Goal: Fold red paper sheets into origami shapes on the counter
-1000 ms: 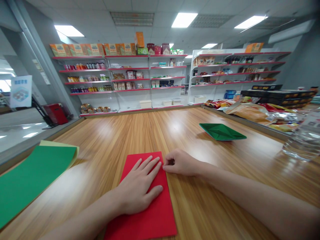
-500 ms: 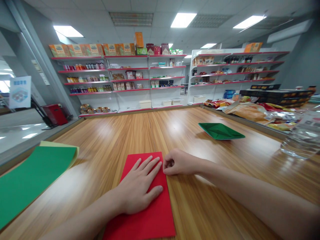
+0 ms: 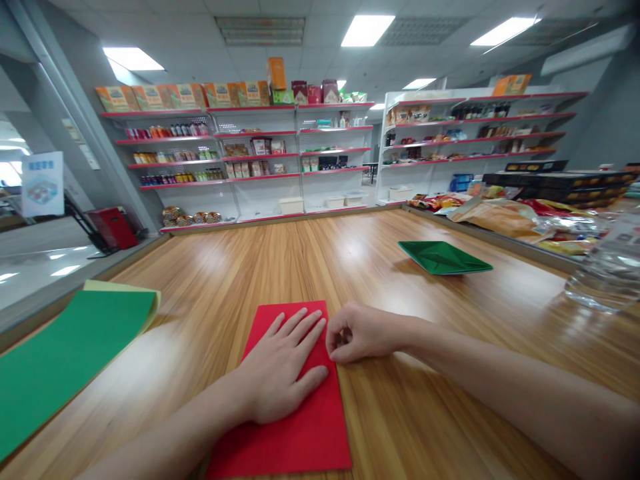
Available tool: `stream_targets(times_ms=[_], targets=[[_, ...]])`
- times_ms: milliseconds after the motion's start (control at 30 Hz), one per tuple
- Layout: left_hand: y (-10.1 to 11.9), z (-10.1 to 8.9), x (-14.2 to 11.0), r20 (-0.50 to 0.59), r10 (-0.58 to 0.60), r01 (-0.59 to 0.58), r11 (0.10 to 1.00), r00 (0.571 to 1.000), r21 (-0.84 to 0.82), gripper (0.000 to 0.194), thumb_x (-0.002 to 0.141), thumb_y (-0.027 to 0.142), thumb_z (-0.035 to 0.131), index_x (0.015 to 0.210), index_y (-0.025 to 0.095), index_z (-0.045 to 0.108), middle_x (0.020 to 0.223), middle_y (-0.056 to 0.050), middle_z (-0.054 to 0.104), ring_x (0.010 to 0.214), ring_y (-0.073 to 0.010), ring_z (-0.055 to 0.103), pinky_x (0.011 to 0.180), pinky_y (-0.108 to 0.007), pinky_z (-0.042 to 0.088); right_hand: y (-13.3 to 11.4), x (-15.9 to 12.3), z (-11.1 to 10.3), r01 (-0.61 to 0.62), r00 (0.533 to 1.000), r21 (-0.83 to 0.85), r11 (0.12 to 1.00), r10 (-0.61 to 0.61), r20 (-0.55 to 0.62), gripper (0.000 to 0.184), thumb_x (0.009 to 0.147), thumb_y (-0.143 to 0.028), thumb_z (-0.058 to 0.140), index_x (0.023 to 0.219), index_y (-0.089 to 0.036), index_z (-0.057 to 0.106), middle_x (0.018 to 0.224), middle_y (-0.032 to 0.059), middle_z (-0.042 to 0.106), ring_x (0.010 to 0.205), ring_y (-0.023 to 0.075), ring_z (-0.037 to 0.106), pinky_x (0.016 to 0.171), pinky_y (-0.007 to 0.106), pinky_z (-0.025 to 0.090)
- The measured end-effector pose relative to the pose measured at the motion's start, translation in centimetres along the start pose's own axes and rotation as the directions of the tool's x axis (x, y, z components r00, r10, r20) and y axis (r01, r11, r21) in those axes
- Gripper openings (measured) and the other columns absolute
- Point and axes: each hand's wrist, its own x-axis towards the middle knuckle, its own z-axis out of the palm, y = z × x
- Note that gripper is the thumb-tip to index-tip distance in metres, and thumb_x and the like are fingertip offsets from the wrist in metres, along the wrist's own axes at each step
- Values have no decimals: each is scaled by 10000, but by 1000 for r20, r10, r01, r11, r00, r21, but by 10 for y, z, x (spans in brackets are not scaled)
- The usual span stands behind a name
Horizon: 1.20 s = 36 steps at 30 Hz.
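Head view: I look down over a big wood table (image 3: 225, 267), with shelves (image 3: 260, 200) past its far end.
Green paper (image 3: 75, 353): it lies on my left with a pale yellow sheet (image 3: 120, 287) poking out under it. Its left side is cut off.
Red paper (image 3: 300, 440): it lies flat right in front of me, under my left hand. Its near end runs out of sight, and my hand and arm hide some of it. I can't tell if it is folded.
Left hand (image 3: 280, 380): flat on the red paper, fingers spread, gripping nothing.
Right hand (image 3: 363, 331): curled up at the red paper's right edge. I can't tell if it pinches the edge or just rubs on it.
Folded green paper (image 3: 445, 259): well apart, to the right. I can't see under it.
Edge: I think I am pressing it flat now. The next bit seems to need my left hand firm and my right fingertips right along the side.
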Motion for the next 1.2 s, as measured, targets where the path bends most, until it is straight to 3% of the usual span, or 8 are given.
stream_targets(times_ms=[633,933,1200], targets=[[0,1,1,3,-1,1,1000,1000,15,650,932,573,216,1477,226,146,1543,-69,149,1413,-264,103,1135,-497,117,-9,-7,8,64,992,0,998,-63,108,141,703,-129,619,789,-131,730,618,-20,618,528,64,504,498,141,381],[-1,2,-1,-12,9,-9,1000,1000,19,666,930,576,215,1481,215,110,1545,-70,127,1415,-270,74,1134,-497,103,-20,-24,25,133,985,-73,988,-124,120,143,727,-151,610,812,-149,726,651,-12,635,559,75,544,536,154,393],[0,1,-1,-2,-4,4,1000,1000,9,666,930,577,213,1480,216,111,1545,-68,124,1415,-266,82,1135,-500,104,-48,-32,34,259,932,0,966,-250,263,104,764,-183,633,818,-148,714,691,-11,642,603,72,553,591,140,409]])
